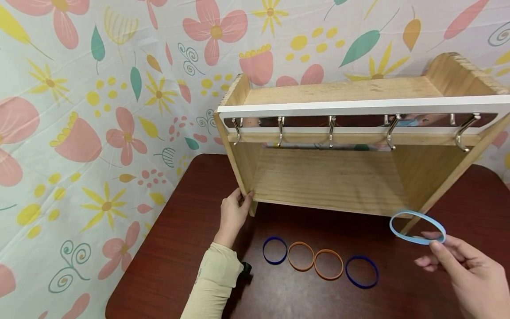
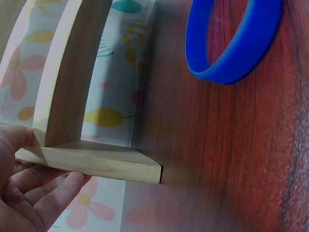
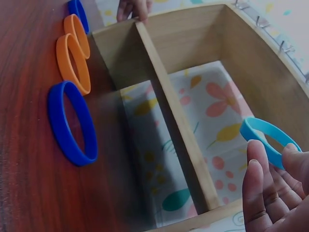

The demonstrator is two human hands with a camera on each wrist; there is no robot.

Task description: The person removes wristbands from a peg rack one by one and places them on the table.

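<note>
My right hand (image 1: 472, 268) pinches a light blue silicone wristband (image 1: 416, 240) between thumb and fingers, holding it up before the right leg of a wooden shelf rack (image 1: 330, 181). In the right wrist view the wristband (image 3: 254, 134) overlaps the rack's inner side. My left hand (image 1: 232, 217) grips the lower left side panel of the rack, thumb on the front edge and the other fingers around the outside. The left wrist view shows this hand (image 2: 29, 188) close under the panel's foot (image 2: 116, 163).
In front of the rack lie a dark blue wristband (image 1: 275, 263), an orange one (image 1: 301, 269), another orange one (image 1: 329, 278) and another dark blue one (image 1: 362, 286), in a row on the dark red table (image 1: 175, 239). Several metal hooks (image 1: 331, 133) line the rack's white front rail (image 1: 358, 105).
</note>
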